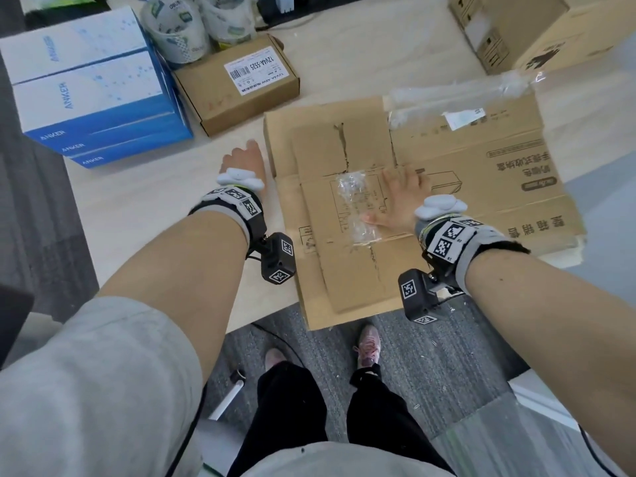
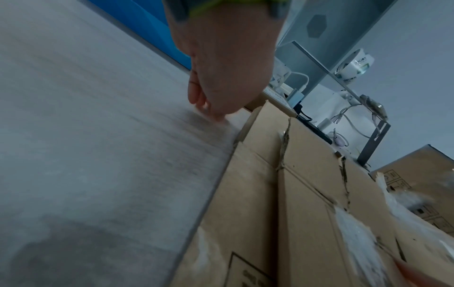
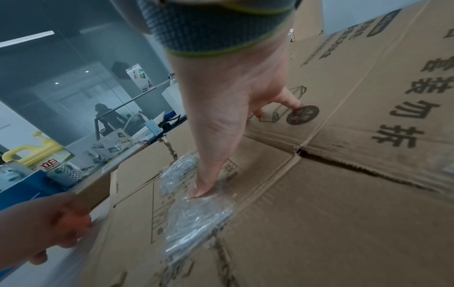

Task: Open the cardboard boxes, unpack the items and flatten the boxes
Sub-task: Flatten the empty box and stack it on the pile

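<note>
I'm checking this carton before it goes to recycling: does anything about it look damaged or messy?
Yes. The flattened carton has ragged, torn flap seams, and crumpled clear tape clings to its middle, with more loose tape along the far edge. Its near edge overhangs the table. The right hand presses it flat.

Blue-and-white Anker boxes (image 1: 93, 87) stacked at table's (image 1: 144, 201) left, tape rolls (image 1: 175, 29) behind.
</note>
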Motion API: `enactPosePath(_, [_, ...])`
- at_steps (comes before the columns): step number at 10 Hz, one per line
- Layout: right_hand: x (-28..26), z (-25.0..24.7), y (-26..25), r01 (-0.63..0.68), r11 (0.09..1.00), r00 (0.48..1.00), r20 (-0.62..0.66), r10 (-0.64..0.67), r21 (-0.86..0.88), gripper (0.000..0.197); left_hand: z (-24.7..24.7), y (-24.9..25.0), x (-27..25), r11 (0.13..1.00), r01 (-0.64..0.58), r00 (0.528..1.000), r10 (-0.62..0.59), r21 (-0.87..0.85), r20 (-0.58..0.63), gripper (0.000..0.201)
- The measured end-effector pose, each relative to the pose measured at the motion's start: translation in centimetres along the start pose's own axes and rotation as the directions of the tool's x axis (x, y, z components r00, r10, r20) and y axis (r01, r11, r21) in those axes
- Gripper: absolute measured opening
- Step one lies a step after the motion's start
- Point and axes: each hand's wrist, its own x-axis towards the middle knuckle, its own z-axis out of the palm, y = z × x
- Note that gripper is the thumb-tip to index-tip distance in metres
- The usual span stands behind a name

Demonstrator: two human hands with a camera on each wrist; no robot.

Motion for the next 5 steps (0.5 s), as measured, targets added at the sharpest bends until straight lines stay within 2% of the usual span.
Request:
enactPosePath(1, [-0.4, -0.4, 0.0, 0.010, 1.000, 1.000, 0.008, -0.010, -0.016, 0.107, -0.3, 0.5, -0.3, 0.996, 0.089, 0.996, -0.089, 0.013, -0.023, 0.022])
enactPosePath(2, [-0.5, -1.0, 0.5, 0.021, 1.000, 1.000, 0.017, -0.021, 0.001, 0.106, -1.0, 1.7, -1.3, 0.998, -0.020, 1.000, 0.021, 0.058, -0.014, 0.035])
enactPosePath(3, [-1.6, -2.4, 2.0, 0.044, 0.996, 0.998, -0.054, -0.040, 0.073, 0.090, -1.0, 4.3, -2.4, 0.990, -0.135, 0.988, 0.132, -0.033, -0.075, 0.036])
enactPosePath(4, [-1.9, -3.2, 3.8, 0.010, 0.979, 0.984, -0.177, 0.028, 0.206, 0.072, 0.7, 8.4, -3.6, 0.980, -0.170, 0.982, 0.160, -0.103, -0.099, 0.036])
enactPosePath(5, [-1.5, -3.4, 8.8, -0.073, 0.951, 0.971, -0.198, 0.137, 0.300, 0.067, 1.8, 14.5, -5.9, 0.958, -0.287, 0.957, 0.287, 0.006, -0.048, 0.040])
